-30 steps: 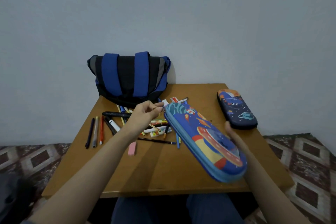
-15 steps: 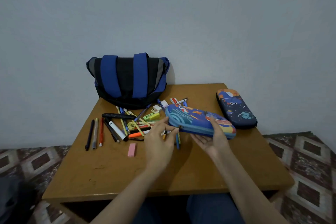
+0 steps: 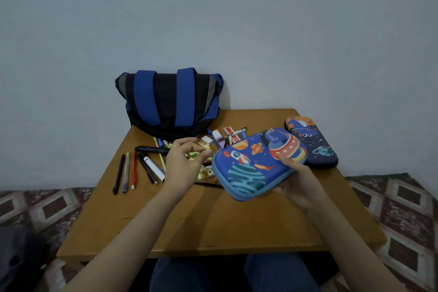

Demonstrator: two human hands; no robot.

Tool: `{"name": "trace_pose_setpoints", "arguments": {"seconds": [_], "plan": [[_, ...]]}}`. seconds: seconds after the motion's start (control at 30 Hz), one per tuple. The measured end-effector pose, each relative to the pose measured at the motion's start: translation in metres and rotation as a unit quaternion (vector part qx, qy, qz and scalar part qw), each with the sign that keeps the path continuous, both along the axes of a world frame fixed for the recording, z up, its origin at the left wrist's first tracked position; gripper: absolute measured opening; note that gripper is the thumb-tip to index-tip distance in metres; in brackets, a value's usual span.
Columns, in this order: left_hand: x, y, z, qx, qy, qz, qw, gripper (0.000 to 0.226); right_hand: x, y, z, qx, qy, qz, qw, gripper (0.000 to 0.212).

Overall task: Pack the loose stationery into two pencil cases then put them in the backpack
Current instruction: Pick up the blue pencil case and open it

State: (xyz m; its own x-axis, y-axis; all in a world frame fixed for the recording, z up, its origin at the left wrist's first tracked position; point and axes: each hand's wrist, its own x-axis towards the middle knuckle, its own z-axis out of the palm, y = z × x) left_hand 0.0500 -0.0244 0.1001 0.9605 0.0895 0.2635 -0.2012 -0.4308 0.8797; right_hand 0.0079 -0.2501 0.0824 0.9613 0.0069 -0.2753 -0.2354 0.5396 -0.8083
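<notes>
My right hand (image 3: 294, 180) holds a blue rocket-print pencil case (image 3: 251, 163) tilted up above the table, its printed face toward me. My left hand (image 3: 184, 163) pinches at the case's left end, where the zip pull seems to be; the pull itself is too small to make out. A second, dark navy pencil case (image 3: 312, 142) lies closed at the table's right rear. Loose pens, markers and erasers (image 3: 147, 166) are scattered behind my left hand. A blue and black backpack (image 3: 170, 102) stands against the wall at the back left.
The wooden table (image 3: 213, 225) has bare surface toward its front edge. Three pens (image 3: 125, 173) lie side by side at the left. A patterned carpet (image 3: 407, 208) covers the floor on both sides. My knees show under the front edge.
The blue case has been lifted off the table and turned so its printed face points at me. My left hand moved up to the case's left end.
</notes>
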Motion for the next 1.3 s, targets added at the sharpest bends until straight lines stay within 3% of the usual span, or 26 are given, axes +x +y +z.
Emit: {"name": "trace_pose_setpoints", "arguments": {"seconds": [0.1, 0.2, 0.27, 0.4, 0.5, 0.6, 0.67, 0.77, 0.9, 1.03, 1.13, 1.23, 1.3], "plan": [[0.0, -0.001, -0.004, -0.021, 0.036, -0.029, 0.999, 0.011, -0.003, -0.002, -0.005, -0.001, 0.001, 0.001, 1.0, 0.082], [-0.001, -0.003, -0.007, -0.006, 0.072, -0.062, 0.996, 0.014, -0.002, -0.007, -0.011, -0.006, 0.017, -0.036, 0.999, 0.057], [-0.004, -0.008, -0.006, 0.013, 0.09, -0.093, 0.991, 0.022, 0.0, -0.008, -0.014, -0.036, 0.029, -0.046, 0.998, 0.054], [-0.014, -0.027, 0.0, 0.048, 0.148, -0.176, 0.972, 0.072, -0.001, -0.002, -0.015, -0.136, 0.034, -0.019, 0.99, 0.049], [-0.022, -0.048, -0.001, 0.1, 0.196, -0.265, 0.939, 0.093, -0.002, 0.004, -0.012, -0.221, 0.047, 0.025, 0.974, 0.041], [-0.026, -0.062, -0.019, 0.121, 0.233, -0.296, 0.919, 0.129, -0.001, 0.007, -0.012, -0.254, 0.055, 0.057, 0.964, 0.054], [-0.027, -0.066, -0.029, 0.077, 0.241, -0.28, 0.926, 0.137, -0.003, 0.007, -0.011, -0.255, 0.07, 0.058, 0.963, 0.072], [-0.031, -0.068, -0.03, -0.06, 0.276, -0.262, 0.923, 0.118, -0.007, 0.001, -0.011, -0.26, 0.071, 0.067, 0.961, 0.086], [-0.039, -0.07, -0.031, -0.176, 0.311, -0.244, 0.901, 0.096, -0.011, -0.005, -0.011, -0.258, 0.064, 0.067, 0.962, 0.078], [-0.052, -0.073, -0.036, -0.2, 0.314, -0.257, 0.892, 0.106, -0.014, -0.012, -0.011, -0.259, 0.062, 0.057, 0.962, 0.062], [-0.055, -0.069, -0.041, -0.222, 0.303, -0.254, 0.891, 0.086, -0.017, -0.024, -0.013, -0.276, 0.072, 0.024, 0.958, 0.024], [-0.051, -0.06, -0.044, -0.252, 0.299, -0.226, 0.892, 0.073, -0.021, -0.047, -0.019, -0.32, 0.083, -0.017, 0.944, 0.024], [-0.05, -0.054, -0.049, -0.22, 0.285, -0.209, 0.909, 0.072, -0.028, -0.061, -0.02, -0.349, 0.091, -0.016, 0.933, 0.024]]}}
